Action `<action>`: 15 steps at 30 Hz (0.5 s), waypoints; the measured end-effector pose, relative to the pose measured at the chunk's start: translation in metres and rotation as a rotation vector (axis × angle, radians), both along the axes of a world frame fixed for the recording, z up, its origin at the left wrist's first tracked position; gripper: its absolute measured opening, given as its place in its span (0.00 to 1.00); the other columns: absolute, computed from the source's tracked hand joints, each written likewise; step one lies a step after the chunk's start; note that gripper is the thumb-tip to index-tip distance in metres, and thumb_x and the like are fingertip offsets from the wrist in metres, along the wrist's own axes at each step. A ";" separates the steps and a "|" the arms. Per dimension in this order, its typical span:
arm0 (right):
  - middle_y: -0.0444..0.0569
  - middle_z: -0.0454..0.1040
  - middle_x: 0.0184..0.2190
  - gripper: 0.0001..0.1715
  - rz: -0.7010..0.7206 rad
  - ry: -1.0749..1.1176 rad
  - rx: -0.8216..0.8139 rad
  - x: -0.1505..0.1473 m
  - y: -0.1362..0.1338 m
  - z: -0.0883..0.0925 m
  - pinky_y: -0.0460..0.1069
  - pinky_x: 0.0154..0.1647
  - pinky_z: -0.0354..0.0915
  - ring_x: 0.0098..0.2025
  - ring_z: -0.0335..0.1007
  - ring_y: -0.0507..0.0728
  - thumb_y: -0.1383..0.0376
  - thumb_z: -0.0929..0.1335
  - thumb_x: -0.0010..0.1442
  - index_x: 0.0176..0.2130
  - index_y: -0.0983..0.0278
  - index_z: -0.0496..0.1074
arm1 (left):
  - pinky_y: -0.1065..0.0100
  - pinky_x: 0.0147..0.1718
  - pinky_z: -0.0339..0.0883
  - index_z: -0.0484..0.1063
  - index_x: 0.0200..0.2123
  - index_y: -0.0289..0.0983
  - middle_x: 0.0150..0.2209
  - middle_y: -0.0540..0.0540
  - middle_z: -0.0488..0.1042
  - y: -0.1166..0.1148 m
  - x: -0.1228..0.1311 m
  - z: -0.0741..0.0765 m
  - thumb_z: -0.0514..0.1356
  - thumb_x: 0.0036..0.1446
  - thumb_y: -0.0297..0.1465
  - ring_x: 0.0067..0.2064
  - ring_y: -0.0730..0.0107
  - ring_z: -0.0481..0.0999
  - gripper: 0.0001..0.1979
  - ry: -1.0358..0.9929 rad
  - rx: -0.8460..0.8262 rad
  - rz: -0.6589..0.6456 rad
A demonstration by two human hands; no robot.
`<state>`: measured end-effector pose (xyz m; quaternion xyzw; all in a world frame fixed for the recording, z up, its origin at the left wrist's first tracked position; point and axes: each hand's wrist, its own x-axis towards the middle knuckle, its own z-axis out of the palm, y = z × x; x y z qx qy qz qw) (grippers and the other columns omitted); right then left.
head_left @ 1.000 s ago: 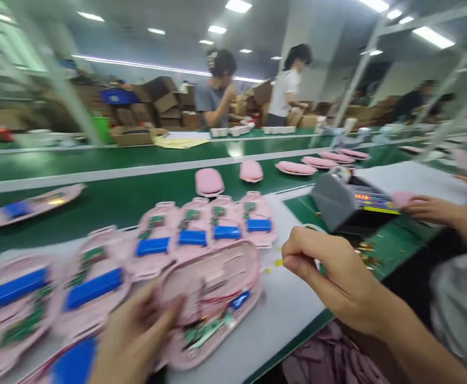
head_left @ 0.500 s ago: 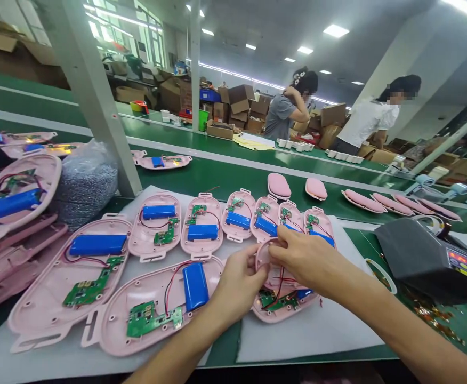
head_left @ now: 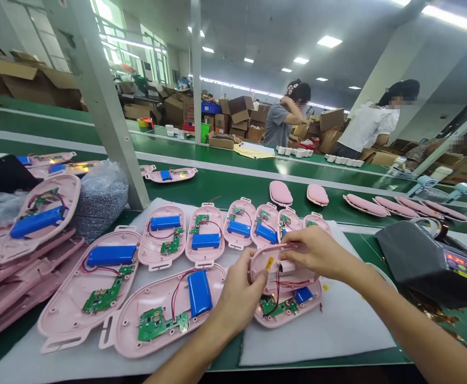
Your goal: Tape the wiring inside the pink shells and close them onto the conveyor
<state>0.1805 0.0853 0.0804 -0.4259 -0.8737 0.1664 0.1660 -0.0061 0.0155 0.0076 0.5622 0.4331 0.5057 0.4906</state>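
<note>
Right now both hands meet over a pink shell (head_left: 287,304) lying open side up on the white mat (head_left: 337,330), its long axis running left to right, tilted slightly up at the right. The left hand (head_left: 239,296) pinches its left rim; the right hand (head_left: 317,253) grips the upper edge. Similar open shells (head_left: 165,312) with blue batteries (head_left: 199,292) lie alongside. Beyond runs a green conveyor (head_left: 233,184), with cardboard boxes (head_left: 237,109) and two people standing behind.
</note>
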 end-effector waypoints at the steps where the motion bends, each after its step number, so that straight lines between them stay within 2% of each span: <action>1: 0.42 0.74 0.22 0.07 0.010 0.029 0.005 0.000 -0.001 -0.001 0.47 0.27 0.54 0.25 0.65 0.52 0.59 0.70 0.57 0.29 0.59 0.77 | 0.64 0.46 0.68 0.71 0.49 0.37 0.47 0.43 0.77 -0.001 0.000 0.003 0.58 0.61 0.35 0.47 0.58 0.76 0.14 0.032 0.035 0.006; 4: 0.43 0.75 0.24 0.06 0.069 0.086 0.075 0.001 -0.018 -0.006 0.46 0.28 0.57 0.26 0.68 0.53 0.64 0.69 0.59 0.31 0.59 0.76 | 0.64 0.46 0.67 0.73 0.47 0.38 0.44 0.44 0.79 -0.006 -0.002 0.006 0.55 0.64 0.36 0.45 0.59 0.77 0.13 0.174 0.109 -0.015; 6: 0.45 0.76 0.27 0.09 0.105 0.121 0.235 0.005 -0.037 -0.018 0.47 0.30 0.61 0.30 0.71 0.54 0.69 0.66 0.60 0.33 0.59 0.76 | 0.64 0.46 0.68 0.73 0.47 0.40 0.43 0.45 0.79 -0.011 -0.007 0.004 0.52 0.63 0.30 0.44 0.61 0.77 0.13 0.305 0.162 -0.080; 8: 0.48 0.78 0.33 0.13 0.138 0.163 0.442 0.010 -0.058 -0.035 0.48 0.35 0.67 0.34 0.74 0.55 0.72 0.63 0.61 0.37 0.59 0.75 | 0.62 0.53 0.65 0.71 0.51 0.42 0.52 0.45 0.76 -0.015 -0.017 0.002 0.52 0.59 0.24 0.52 0.60 0.74 0.19 0.478 0.280 -0.206; 9: 0.50 0.79 0.36 0.15 0.142 0.191 0.531 0.012 -0.069 -0.044 0.49 0.38 0.69 0.37 0.75 0.56 0.73 0.62 0.61 0.40 0.60 0.75 | 0.59 0.59 0.61 0.69 0.54 0.43 0.58 0.44 0.71 -0.016 -0.022 0.001 0.53 0.55 0.23 0.58 0.58 0.70 0.23 0.576 0.353 -0.287; 11: 0.52 0.79 0.41 0.14 0.140 0.218 0.621 0.015 -0.088 -0.058 0.50 0.44 0.71 0.42 0.76 0.57 0.70 0.62 0.62 0.45 0.61 0.73 | 0.55 0.64 0.55 0.64 0.59 0.42 0.65 0.42 0.61 -0.017 -0.032 0.001 0.58 0.51 0.27 0.64 0.51 0.61 0.30 0.751 0.479 -0.425; 12: 0.53 0.79 0.43 0.14 0.134 0.212 0.620 0.016 -0.095 -0.062 0.51 0.47 0.71 0.45 0.76 0.58 0.67 0.63 0.62 0.47 0.61 0.72 | 0.53 0.64 0.55 0.62 0.60 0.42 0.66 0.41 0.59 -0.014 -0.035 0.001 0.61 0.49 0.31 0.65 0.48 0.60 0.33 0.814 0.516 -0.458; 13: 0.53 0.78 0.45 0.14 0.120 0.203 0.597 0.018 -0.101 -0.064 0.53 0.50 0.71 0.48 0.75 0.59 0.63 0.65 0.62 0.47 0.61 0.72 | 0.53 0.62 0.58 0.63 0.60 0.43 0.65 0.41 0.61 -0.010 -0.037 0.001 0.64 0.48 0.36 0.64 0.45 0.62 0.34 0.855 0.536 -0.457; 15: 0.52 0.78 0.46 0.15 0.042 0.237 0.533 0.029 -0.105 -0.063 0.56 0.55 0.67 0.50 0.74 0.60 0.59 0.66 0.61 0.46 0.61 0.72 | 0.54 0.58 0.65 0.67 0.57 0.46 0.60 0.42 0.69 0.007 -0.035 0.001 0.65 0.47 0.44 0.60 0.44 0.68 0.32 0.921 0.514 -0.374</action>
